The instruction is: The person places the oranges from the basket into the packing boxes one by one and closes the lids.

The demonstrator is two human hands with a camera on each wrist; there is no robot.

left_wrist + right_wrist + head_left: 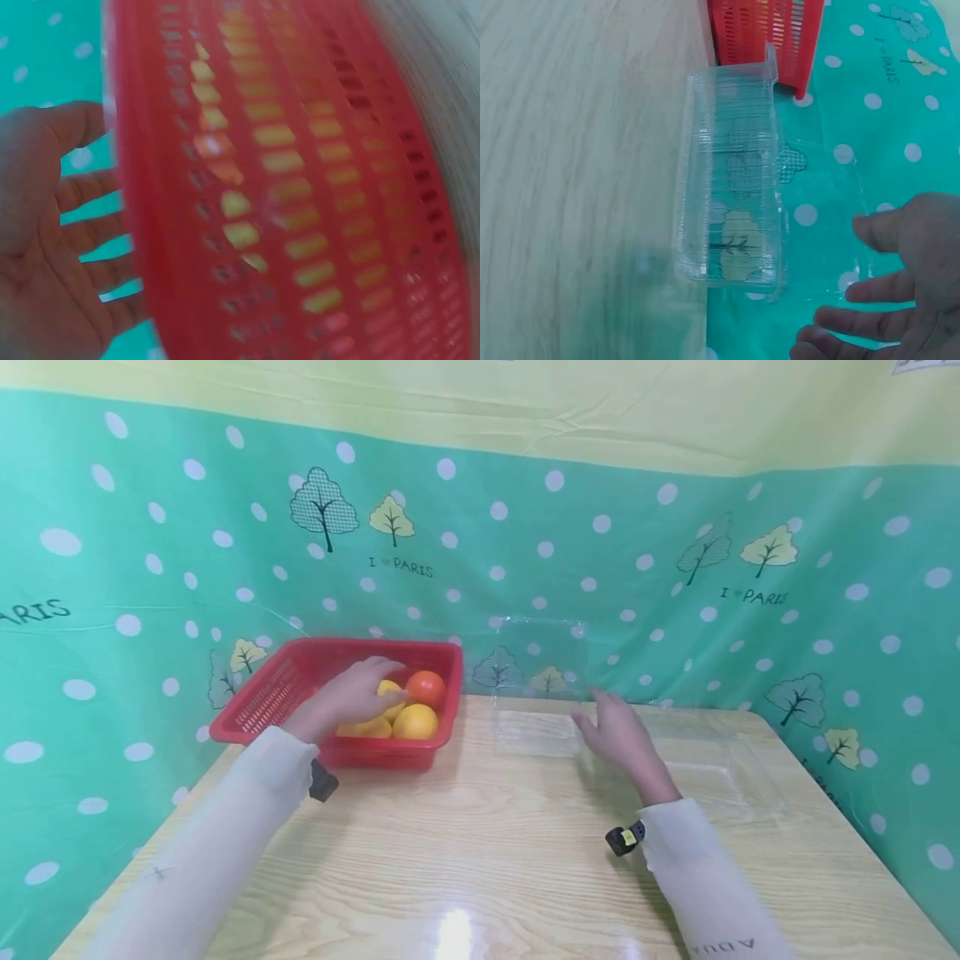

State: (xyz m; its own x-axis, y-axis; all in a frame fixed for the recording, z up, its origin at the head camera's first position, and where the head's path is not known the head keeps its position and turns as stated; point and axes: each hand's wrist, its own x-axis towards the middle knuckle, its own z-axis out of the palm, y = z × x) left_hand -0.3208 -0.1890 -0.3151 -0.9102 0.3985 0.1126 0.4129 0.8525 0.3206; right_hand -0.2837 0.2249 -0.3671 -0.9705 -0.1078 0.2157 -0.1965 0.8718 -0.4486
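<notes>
A red plastic basket [247, 710] with slotted sides stands at the back left of the table, with several yellow-orange round fruits [415, 722] and a red-orange one [425, 689] in its right part. My left hand [352, 697] reaches over the basket above the fruits, fingers spread and holding nothing. The left wrist view shows that hand [45, 225] beyond the basket's rim, with fruit colours through the slots. A clear plastic box [735, 180] with its lid raised stands right of the basket. Beside its right side hovers my right hand [618, 735], fingers extended, nothing in its grasp.
Another clear plastic container [697, 768] lies on the right side of the wooden table [450, 843]. Behind the table hangs a green dotted cloth [525, 552], close against its back edge.
</notes>
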